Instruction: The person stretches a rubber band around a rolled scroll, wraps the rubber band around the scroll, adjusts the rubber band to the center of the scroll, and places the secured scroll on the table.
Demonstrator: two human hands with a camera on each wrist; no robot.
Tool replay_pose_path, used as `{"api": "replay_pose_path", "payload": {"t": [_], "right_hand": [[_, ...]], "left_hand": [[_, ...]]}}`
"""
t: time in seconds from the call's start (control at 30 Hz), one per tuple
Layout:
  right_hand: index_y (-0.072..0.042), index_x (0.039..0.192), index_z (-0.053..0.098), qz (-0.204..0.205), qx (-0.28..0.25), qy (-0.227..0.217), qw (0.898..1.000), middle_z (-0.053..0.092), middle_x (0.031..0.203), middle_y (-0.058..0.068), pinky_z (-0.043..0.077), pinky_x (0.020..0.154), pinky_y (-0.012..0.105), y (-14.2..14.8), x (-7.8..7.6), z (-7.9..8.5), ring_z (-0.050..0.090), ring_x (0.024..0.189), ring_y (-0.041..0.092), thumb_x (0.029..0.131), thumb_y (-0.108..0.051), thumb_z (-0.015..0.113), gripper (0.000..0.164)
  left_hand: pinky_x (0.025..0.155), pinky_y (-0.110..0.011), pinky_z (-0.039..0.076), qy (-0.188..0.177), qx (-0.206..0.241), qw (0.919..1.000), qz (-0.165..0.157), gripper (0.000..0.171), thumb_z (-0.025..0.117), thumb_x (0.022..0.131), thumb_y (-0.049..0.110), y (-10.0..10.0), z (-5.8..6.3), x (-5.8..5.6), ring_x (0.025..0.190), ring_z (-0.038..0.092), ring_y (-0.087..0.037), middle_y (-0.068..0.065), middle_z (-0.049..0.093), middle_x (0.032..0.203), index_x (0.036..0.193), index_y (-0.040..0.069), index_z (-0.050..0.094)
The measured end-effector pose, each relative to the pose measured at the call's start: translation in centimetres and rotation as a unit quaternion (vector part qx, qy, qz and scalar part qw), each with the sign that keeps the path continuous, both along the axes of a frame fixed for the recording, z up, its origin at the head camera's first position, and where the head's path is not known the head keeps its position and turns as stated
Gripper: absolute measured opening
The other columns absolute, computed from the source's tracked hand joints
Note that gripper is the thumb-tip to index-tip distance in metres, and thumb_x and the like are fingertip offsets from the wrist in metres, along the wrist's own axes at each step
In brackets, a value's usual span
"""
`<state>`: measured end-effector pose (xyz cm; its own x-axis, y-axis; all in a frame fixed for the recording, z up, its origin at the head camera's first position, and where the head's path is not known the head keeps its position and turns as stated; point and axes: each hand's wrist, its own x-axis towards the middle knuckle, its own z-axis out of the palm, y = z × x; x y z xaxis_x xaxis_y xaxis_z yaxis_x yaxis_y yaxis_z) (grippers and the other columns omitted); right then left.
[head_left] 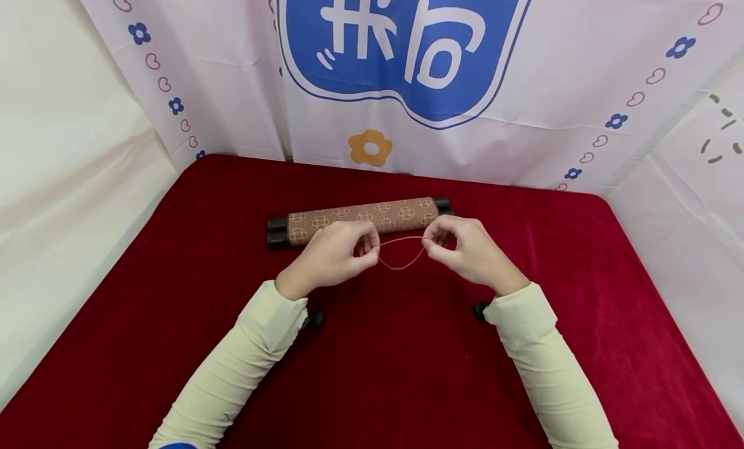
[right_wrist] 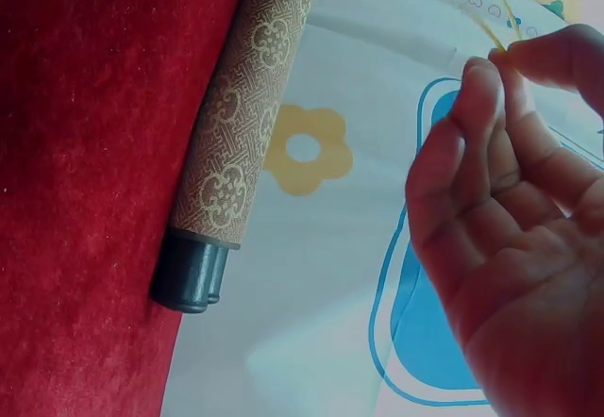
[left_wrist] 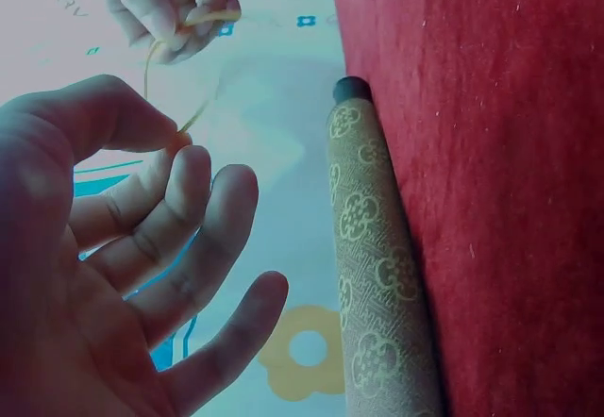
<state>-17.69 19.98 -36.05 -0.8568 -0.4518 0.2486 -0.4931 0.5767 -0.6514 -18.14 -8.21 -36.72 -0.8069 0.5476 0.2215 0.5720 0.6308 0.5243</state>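
Observation:
Between the two hands hangs a thin yellow-orange rubber band (head_left: 401,268), a slack loop in the head view. My left hand (head_left: 340,252) pinches one end of it between thumb and index finger; the other fingers spread loosely in the left wrist view. The opposite end is pinched by my right hand (head_left: 467,249), thumb against fingertip. Just behind the hands lies a rolled scroll (head_left: 363,218), brown with golden flower patterns and black rod ends. In both wrist views the scroll (left_wrist: 373,247) lies apart from the fingers.
A red velvet cloth (head_left: 383,371) covers the table under the hands and scroll. Behind it hangs a white banner (head_left: 232,100) with a blue emblem and flower prints. White fabric walls (head_left: 64,145) stand at the sides.

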Motion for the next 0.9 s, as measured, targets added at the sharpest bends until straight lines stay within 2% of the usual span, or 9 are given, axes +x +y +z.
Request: {"api": "replay_pose_path", "payload": {"t": [0.23, 0.33, 0.47, 0.67, 0.9], "right_hand": [[-0.012, 0.092, 0.070, -0.004, 0.013, -0.018, 1.000, 0.070, 0.086, -0.001, 0.055, 0.076, 0.031, 0.02, 0.00, 0.08, 0.065, 0.082, 0.015, 0.095, -0.012, 0.073, 0.004], [-0.014, 0.092, 0.070, -0.002, 0.009, -0.022, 1.000, 0.071, 0.088, -0.001, 0.056, 0.079, 0.036, 0.06, -0.03, 0.09, 0.066, 0.085, 0.015, 0.094, -0.012, 0.075, 0.006], [-0.012, 0.094, 0.072, 0.004, 0.000, -0.027, 1.000, 0.072, 0.091, 0.000, 0.057, 0.082, 0.043, -0.01, -0.05, 0.12, 0.067, 0.087, 0.015, 0.094, -0.012, 0.076, 0.004], [-0.011, 0.096, 0.075, 0.010, 0.005, -0.031, 0.999, 0.074, 0.093, -0.001, 0.058, 0.087, 0.046, 0.12, -0.09, 0.39, 0.068, 0.090, 0.014, 0.095, -0.015, 0.075, 0.004], [-0.014, 0.096, 0.074, 0.002, 0.054, -0.044, 0.998, 0.074, 0.091, -0.002, 0.058, 0.082, 0.036, 0.78, -0.17, 0.66, 0.067, 0.086, 0.014, 0.093, -0.013, 0.078, 0.005]], "left_hand": [[0.064, -0.027, 0.049, -0.003, -0.003, 1.0000, -0.001, 0.007, 0.067, 0.092, 0.017, 0.27, -0.13, 0.10, 0.071, 0.059, -0.007, 0.009, 0.065, 0.078, 0.088, 0.022, 0.066], [0.064, -0.027, 0.050, -0.003, -0.003, 1.0000, -0.001, 0.007, 0.067, 0.093, 0.017, 0.27, -0.25, 0.02, 0.071, 0.059, -0.006, 0.010, 0.065, 0.079, 0.088, 0.022, 0.066], [0.065, -0.027, 0.050, -0.010, -0.004, 0.9999, -0.001, 0.006, 0.068, 0.093, 0.018, 0.31, -0.40, -0.09, 0.073, 0.060, -0.006, 0.010, 0.066, 0.079, 0.089, 0.022, 0.067], [0.068, -0.028, 0.051, -0.017, -0.014, 0.9997, -0.011, 0.004, 0.066, 0.094, 0.019, 0.28, -0.49, -0.21, 0.076, 0.064, -0.010, 0.009, 0.068, 0.083, 0.093, 0.019, 0.070], [0.074, -0.031, 0.054, -0.027, -0.026, 0.9991, -0.020, 0.006, 0.067, 0.097, 0.017, 0.31, -0.85, -0.37, 0.084, 0.068, -0.013, 0.007, 0.071, 0.089, 0.101, 0.016, 0.072]]}}
